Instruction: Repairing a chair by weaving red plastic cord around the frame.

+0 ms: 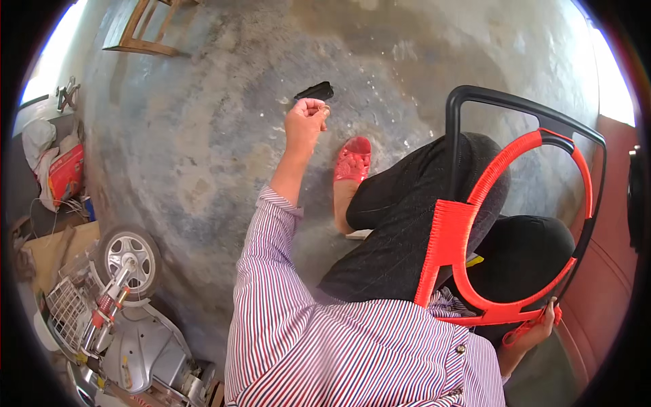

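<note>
A black tubular frame with a round inner ring leans across my lap, and much of it is wrapped tightly in red cord. My right hand is closed around its lower right part, where a loose loop of red cord hangs beside the fingers. Out over the floor, my left hand is reached forward with its fingers curled together. What they hold, if anything, is hidden. Just beyond those fingers is a small dark object; I cannot tell whether they touch it.
A scooter with a wire basket stands at the lower left. Above it are a red and white bag and pale cloth. Wooden furniture legs show at the top left. A reddish panel rises at my right. My foot wears a red shoe.
</note>
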Demonstrator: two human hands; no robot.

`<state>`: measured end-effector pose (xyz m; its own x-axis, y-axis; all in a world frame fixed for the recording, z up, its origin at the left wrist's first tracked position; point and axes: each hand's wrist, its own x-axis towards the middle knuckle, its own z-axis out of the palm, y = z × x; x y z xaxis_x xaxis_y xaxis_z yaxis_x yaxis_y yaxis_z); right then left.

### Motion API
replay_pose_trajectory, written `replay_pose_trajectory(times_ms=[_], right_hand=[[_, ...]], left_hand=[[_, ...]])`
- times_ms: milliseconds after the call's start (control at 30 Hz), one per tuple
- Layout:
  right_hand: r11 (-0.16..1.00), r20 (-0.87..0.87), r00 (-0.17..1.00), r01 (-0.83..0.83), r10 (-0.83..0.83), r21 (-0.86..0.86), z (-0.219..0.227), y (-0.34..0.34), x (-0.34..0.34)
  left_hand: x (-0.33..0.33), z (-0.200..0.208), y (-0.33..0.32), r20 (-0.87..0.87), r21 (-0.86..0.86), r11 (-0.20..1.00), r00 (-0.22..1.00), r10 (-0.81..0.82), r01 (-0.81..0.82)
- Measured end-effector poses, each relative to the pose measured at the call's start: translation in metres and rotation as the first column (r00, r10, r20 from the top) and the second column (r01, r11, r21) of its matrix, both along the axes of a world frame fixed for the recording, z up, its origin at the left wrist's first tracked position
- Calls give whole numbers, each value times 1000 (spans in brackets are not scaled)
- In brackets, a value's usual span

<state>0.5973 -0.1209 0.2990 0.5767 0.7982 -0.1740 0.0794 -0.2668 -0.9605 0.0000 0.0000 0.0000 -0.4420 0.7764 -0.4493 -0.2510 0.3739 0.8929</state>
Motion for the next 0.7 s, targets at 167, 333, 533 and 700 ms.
replay_pose_trajectory(times_ms=[167,333,533,700], right_hand=[[999,-70,996,50,-50,-10,3,11,-38],[999,-69,997,-40,38,-19,5,17,-49],[997,-56,996,68,-66,41,4,24,-71],[998,-107,993,-43,47,46,4,20,-60]], left_hand=[[2,76,-9,-143,75,997,990,7,3],[9,126,-19,-179,141,987,983,-50,76],[20,163,-35,-339,168,973,936,-91,156],[20,157,-40,-494,116,980,865,-83,160]])
